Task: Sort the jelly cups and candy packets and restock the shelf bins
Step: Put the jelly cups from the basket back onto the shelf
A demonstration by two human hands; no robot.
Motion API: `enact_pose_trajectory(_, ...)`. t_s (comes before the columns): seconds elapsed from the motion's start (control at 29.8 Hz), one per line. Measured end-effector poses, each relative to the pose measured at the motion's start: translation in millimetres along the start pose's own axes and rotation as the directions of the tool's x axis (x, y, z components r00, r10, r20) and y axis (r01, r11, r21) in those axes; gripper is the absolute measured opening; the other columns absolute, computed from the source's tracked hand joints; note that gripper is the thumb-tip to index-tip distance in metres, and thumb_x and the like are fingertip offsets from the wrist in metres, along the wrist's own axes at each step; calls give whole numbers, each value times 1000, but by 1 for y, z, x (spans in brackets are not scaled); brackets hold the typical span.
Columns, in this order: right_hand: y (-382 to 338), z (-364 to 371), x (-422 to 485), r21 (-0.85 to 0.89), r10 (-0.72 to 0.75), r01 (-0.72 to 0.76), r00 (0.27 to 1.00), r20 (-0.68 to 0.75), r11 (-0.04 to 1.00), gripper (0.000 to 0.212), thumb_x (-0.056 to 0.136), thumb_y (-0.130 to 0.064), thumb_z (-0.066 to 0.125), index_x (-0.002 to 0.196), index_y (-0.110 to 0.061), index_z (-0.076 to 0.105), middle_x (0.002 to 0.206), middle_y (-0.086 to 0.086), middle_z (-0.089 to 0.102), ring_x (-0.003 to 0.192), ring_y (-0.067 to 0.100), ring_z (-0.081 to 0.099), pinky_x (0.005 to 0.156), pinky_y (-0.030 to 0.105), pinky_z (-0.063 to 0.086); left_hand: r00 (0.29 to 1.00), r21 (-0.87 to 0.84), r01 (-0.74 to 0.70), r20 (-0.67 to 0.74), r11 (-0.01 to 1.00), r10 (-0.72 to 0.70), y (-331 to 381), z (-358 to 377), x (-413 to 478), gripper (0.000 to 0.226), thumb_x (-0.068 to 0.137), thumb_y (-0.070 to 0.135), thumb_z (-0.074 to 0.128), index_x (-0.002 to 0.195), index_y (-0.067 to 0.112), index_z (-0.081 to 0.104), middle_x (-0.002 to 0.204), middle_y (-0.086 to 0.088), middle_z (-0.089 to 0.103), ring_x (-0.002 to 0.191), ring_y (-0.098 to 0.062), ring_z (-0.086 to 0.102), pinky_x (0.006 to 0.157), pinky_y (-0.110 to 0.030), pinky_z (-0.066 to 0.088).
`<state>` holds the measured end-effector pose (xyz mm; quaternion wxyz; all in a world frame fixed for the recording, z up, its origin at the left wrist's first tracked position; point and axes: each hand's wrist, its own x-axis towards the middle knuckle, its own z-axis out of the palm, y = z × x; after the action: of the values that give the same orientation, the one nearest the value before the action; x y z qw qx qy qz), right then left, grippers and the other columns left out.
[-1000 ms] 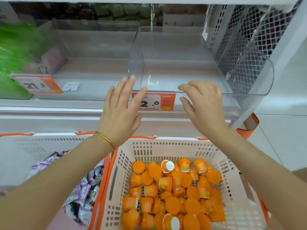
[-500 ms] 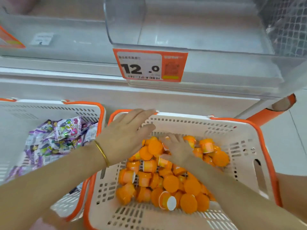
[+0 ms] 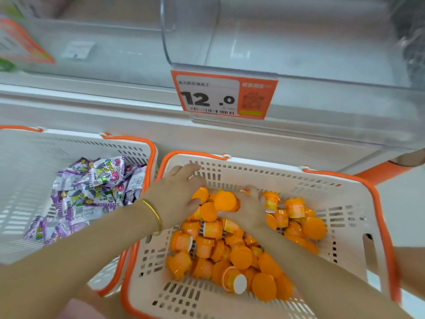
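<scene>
Scooping underway: left hand [image 3: 177, 194] flat on jelly cups [image 3: 240, 257], right hand [image 3: 249, 206] curled among them, grip unclear; next, lift a handful into shelf bin [image 3: 189, 38].

Two baskets [image 3: 345, 203], two hands [image 3: 177, 199], dozens of jelly cups [image 3: 241, 257], many candy packets [image 3: 96, 187]

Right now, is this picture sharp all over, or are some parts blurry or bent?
Head view: the price tag reads clearly; the jelly cups nearest the camera smear with motion blur; the top left corner is soft; the shelf ledge and basket rim bow from the wide-angle lens; light is even, no hard shadows.
</scene>
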<state>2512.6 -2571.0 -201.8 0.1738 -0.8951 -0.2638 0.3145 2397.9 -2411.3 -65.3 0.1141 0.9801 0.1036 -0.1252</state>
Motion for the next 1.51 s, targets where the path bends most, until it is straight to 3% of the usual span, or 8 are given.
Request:
enact_pose_trajectory(0.07,-5,-20,-18,80,-83,85,996,-27,993,77,63,-66,73,131,-34,52,139,0,31,131,23,26,112,38,23,953,-333,263,234,906,-190,14,-2,0,38,97,36,43,132,21,45,140,-2,38,129,-23,40,105,-36,37)
enact_pose_trajectory(0.24,-46,-63,-67,364,-220,236,972,-85,901,78,56,-55,81,125,-30,56,126,-9,32,125,6,31,103,18,27,800,-814,579,577,-44,-165,48,-11,-13,52,87,43,59,133,24,45,130,-6,56,112,-27,59,88,-44,54)
enact_pose_trajectory(0.47,-60,-107,-116,721,-355,231,935,23,654,54,63,-28,85,110,-41,62,129,-1,51,115,11,55,92,36,52,898,-889,370,416,-271,-139,59,-47,-49,31,88,10,57,120,9,56,100,-17,69,84,-29,70,79,-40,58)
enact_pose_trajectory(0.6,-60,-130,-131,846,-313,117,948,61,521,49,75,-21,72,122,-29,59,119,4,57,94,18,67,69,36,59,915,-873,366,401,-321,-50,59,-64,-62,44,75,18,60,117,5,58,104,-18,70,87,-33,70,78,-37,58)
enact_pose_trajectory(0.81,-59,-141,-127,987,-246,24,969,17,161,95,35,-59,89,111,-11,57,94,14,70,84,26,71,64,35,58,921,-877,303,370,-373,-121,58,-71,-62,62,69,23,65,127,5,51,118,-18,64,97,-37,67,77,-38,58)
enact_pose_trajectory(1.07,-69,-151,-138,794,-377,413,891,-252,447,76,64,-38,81,132,-29,47,119,9,60,101,26,65,76,37,57,953,-907,236,287,-350,-100,61,-86,-58,61,74,30,62,131,14,45,119,-22,62,94,-41,67,75,-45,58)
enact_pose_trajectory(1.21,-79,-160,-141,355,-506,617,784,-360,703,63,68,-51,67,128,-47,45,128,-11,48,120,0,47,96,20,43,963,-938,222,253,-268,-90,65,-94,-59,64,73,32,61,133,17,43,119,-24,62,92,-39,68,76,-42,59)
enact_pose_trajectory(1.51,-120,-191,-153,-116,-621,626,699,-354,771,82,63,-75,50,137,-41,41,129,-16,52,117,7,50,89,31,46,981,-990,132,123,47,-151,72,-128,-62,49,92,33,50,135,18,31,107,-20,64,80,-35,70,70,-40,60)
